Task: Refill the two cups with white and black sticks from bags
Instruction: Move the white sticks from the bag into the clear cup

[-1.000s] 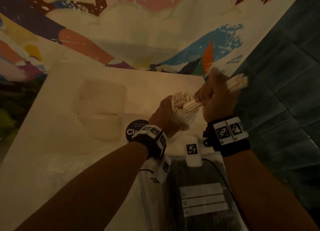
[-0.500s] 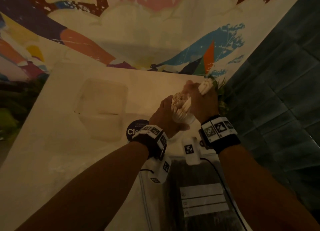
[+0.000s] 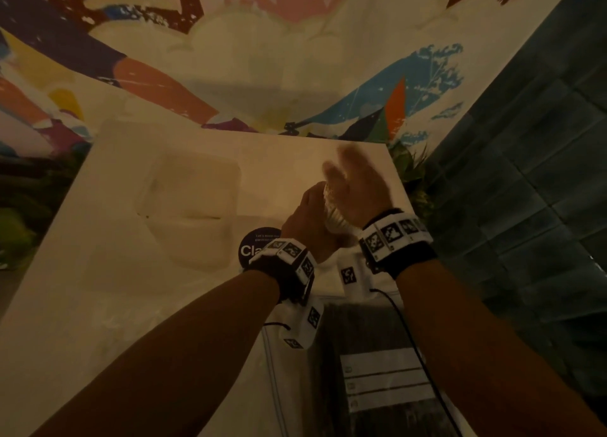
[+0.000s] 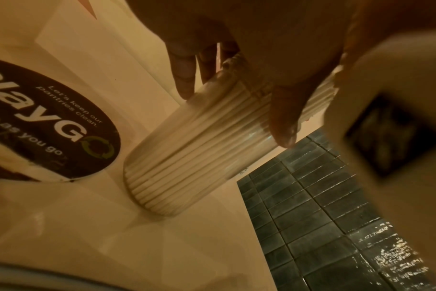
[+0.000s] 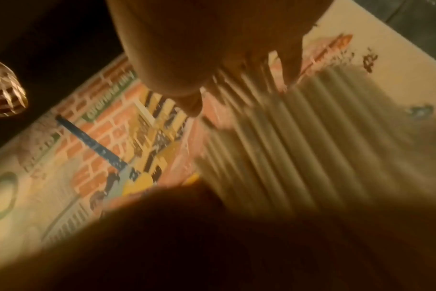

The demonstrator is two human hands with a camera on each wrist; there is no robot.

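A clear cup (image 3: 333,218) packed with white sticks (image 4: 199,149) stands on the pale counter (image 3: 98,289). My left hand (image 3: 308,220) grips its side, with the thumb (image 4: 284,118) on one side and fingers (image 4: 184,78) on the other. My right hand (image 3: 353,187) is blurred, spread flat over the stick tops (image 5: 286,147), and holds nothing. In the right wrist view its fingertips (image 5: 236,65) touch the stick ends. A clear bag of black sticks (image 3: 371,371) with a white label lies near me, under my forearms.
A round dark sticker (image 3: 254,251) is on the counter left of the cup. A translucent lidded box (image 3: 193,213) sits further left. The counter's right edge drops to a dark tiled floor (image 3: 525,206). A painted wall (image 3: 295,59) rises behind.
My right hand held a bunch of white sticks, tipped them into the cup and let go. It now lies open over the stick tops. The left hand has kept its grip on the cup.
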